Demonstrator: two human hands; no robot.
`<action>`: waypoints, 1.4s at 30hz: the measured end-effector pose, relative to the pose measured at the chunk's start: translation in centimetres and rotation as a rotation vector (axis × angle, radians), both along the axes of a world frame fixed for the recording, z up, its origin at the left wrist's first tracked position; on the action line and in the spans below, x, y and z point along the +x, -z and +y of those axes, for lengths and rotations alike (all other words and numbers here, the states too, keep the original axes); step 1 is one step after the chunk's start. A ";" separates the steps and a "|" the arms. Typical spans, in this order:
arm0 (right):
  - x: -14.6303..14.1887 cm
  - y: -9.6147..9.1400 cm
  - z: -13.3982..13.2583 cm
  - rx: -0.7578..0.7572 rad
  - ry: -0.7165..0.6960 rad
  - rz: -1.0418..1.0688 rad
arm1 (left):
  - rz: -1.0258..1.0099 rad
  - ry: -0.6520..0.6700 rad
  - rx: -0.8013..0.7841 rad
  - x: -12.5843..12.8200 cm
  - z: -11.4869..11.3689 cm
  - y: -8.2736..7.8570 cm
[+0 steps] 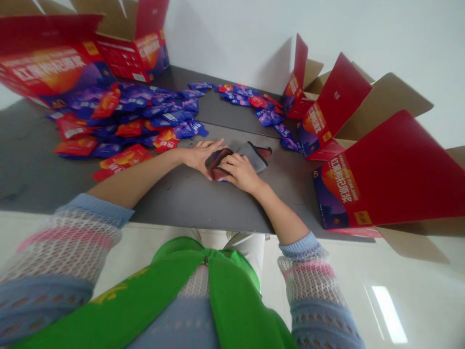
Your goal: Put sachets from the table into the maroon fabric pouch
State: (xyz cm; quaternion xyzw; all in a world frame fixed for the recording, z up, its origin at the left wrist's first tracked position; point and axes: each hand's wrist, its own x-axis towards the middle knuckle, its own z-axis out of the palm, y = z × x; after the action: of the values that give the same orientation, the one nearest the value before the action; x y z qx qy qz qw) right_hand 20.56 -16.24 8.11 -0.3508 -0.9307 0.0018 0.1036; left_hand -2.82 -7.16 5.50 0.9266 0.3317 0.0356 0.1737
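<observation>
A grey cloth piece (250, 154) with black edging and a reddish inner side lies partly folded on the dark table. My right hand (240, 170) is closed on its near-left part, fingers curled over the reddish side. Beside its left end, my left hand (200, 157) has thumb and fingers spread wide apart, their tips close to the cloth. A bit of blue shows under my right fingers; what it belongs to is hidden. Left of my left hand lies a heap of blue and red packets (145, 116), the nearest being a red packet (165, 140).
More blue packets (267, 116) form a loose curved row at the back right. Open red cartons stand on both sides: a large carton (334, 189) at right, others behind it, and a carton (58, 72) at back left. The table's front edge (203, 227) runs before me.
</observation>
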 end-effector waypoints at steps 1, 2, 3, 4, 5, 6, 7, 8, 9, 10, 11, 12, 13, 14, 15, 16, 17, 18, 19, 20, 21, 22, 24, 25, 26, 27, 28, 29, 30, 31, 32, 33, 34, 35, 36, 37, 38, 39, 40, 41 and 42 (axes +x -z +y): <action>0.0 0.0 0.0 -0.006 0.006 -0.002 | 0.000 0.003 0.003 0.0 -0.1 0.0; 0.2 0.0 0.2 -0.013 0.015 -0.002 | 0.000 0.007 0.004 0.0 -0.1 -0.1; 0.3 0.1 0.4 -0.019 0.025 0.000 | 0.002 0.012 0.003 -0.1 -0.2 -0.2; 0.6 0.2 0.6 -0.023 0.037 0.002 | 0.004 0.010 -0.001 -0.1 -0.3 -0.3; 0.8 0.2 0.9 -0.023 0.052 0.004 | 0.006 0.000 -0.009 -0.1 -0.4 -0.3; 0.9 0.3 1.1 -0.022 0.067 0.005 | 0.009 -0.015 -0.017 -0.2 -0.5 -0.4; 1.0 0.4 1.2 -0.020 0.082 0.007 | 0.013 -0.028 -0.025 -0.2 -0.6 -0.4; 1.0 0.4 1.3 -0.019 0.096 0.011 | 0.017 -0.036 -0.029 -0.2 -0.6 -0.3; 1.0 0.4 1.4 -0.019 0.111 0.015 | 0.019 -0.036 -0.027 -0.2 -0.5 -0.3; 0.9 0.4 1.5 -0.020 0.126 0.019 | 0.017 -0.024 -0.018 -0.3 -0.5 -0.2; 0.9 0.4 1.5 -0.021 0.140 0.024 | 0.013 -0.005 -0.005 -0.3 -0.5 -0.1; 1.0 0.4 1.6 -0.021 0.156 0.030 | 0.007 0.014 0.008 -0.3 -0.4 0.0; 1.0 0.4 1.6 -0.018 0.173 0.036 | 0.000 0.029 0.020 -0.3 -0.4 0.0; 1.1 0.4 1.7 -0.012 0.192 0.042 | -0.005 0.036 0.031 -0.2 -0.5 0.0; 1.2 0.5 1.8 -0.003 0.213 0.049 | -0.006 0.034 0.040 -0.2 -0.5 0.1; 1.4 0.5 1.9 0.008 0.233 0.056 | -0.003 0.024 0.045 -0.1 -0.6 0.0; 1.6 0.5 1.9 0.018 0.251 0.060 | 0.000 0.008 0.049 0.0 -0.7 0.0; 1.7 0.6 2.0 0.026 0.266 0.061 | 0.002 -0.007 0.052 0.0 -0.9 0.0; 1.9 0.6 2.1 0.032 0.278 0.059 | 0.001 -0.019 0.057 0.1 -1.1 -0.1; 2.0 0.6 2.2 0.035 0.287 0.056 | -0.004 -0.027 0.066 0.1 -1.2 -0.1; 2.1 0.5 2.2 0.037 0.293 0.051 | -0.014 -0.029 0.079 0.1 -1.4 -0.1; 2.2 0.5 2.2 0.037 0.295 0.046 | -0.025 -0.030 0.097 0.1 -1.6 -0.1; 2.3 0.4 2.3 0.039 0.297 0.038 | -0.046 -0.027 0.134 0.1 -1.8 -0.1; 2.4 0.4 2.3 0.040 0.296 0.037 | -0.050 -0.020 0.150 0.1 -2.0 0.0; 2.4 0.4 2.3 0.042 0.296 0.037 | -0.049 -0.008 0.163 0.2 -2.1 0.1; 2.5 0.4 2.3 0.043 0.297 0.040 | -0.044 0.004 0.176 0.3 -2.2 0.2; 2.6 0.3 2.3 0.044 0.300 0.043 | -0.036 0.015 0.193 0.4 -2.3 0.3; 2.6 0.3 2.4 0.043 0.303 0.046 | -0.024 0.023 0.212 0.6 -2.5 0.4; 2.7 0.3 2.4 0.039 0.307 0.047 | -0.008 0.030 0.232 0.8 -2.8 0.5; 2.8 0.3 2.4 0.034 0.311 0.047 | 0.012 0.032 0.254 1.1 -3.0 0.6; 2.9 0.3 2.5 0.030 0.314 0.047 | 0.035 0.031 0.275 1.3 -3.3 0.6; 3.0 0.2 2.5 0.027 0.314 0.047 | 0.061 0.031 0.294 1.6 -3.6 0.6; 3.1 0.2 2.5 0.025 0.314 0.048 | 0.086 0.030 0.313 1.9 -3.9 0.5; 3.2 0.1 2.5 0.024 0.313 0.049 | 0.106 0.024 0.332 2.2 -4.3 0.3; 3.3 0.0 2.4 0.024 0.312 0.049 | 0.121 0.014 0.353 2.5 -4.6 0.1; 3.3 0.0 2.4 0.024 0.311 0.047 | 0.132 -0.001 0.375 2.8 -5.0 -0.1; 3.4 0.0 2.4 0.025 0.312 0.044 | 0.139 -0.017 0.399 3.2 -5.4 -0.4; 3.4 -0.1 2.4 0.026 0.314 0.038 | 0.145 -0.036 0.421 3.6 -5.9 -0.7; 3.4 -0.1 2.4 0.028 0.317 0.032 | 0.148 -0.057 0.442 4.1 -6.4 -1.0; 3.5 0.0 2.4 0.030 0.320 0.027 | 0.152 -0.078 0.459 4.6 -6.9 -1.2; 3.5 0.0 2.5 0.033 0.324 0.025 | 0.156 -0.100 0.472 5.1 -7.4 -1.5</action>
State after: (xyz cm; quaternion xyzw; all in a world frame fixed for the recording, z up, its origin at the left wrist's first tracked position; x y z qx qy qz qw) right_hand 24.08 -13.73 8.09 -0.4945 -0.8605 -0.0257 0.1199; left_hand 2.27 -14.58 6.97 0.9239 0.3720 0.0491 -0.0753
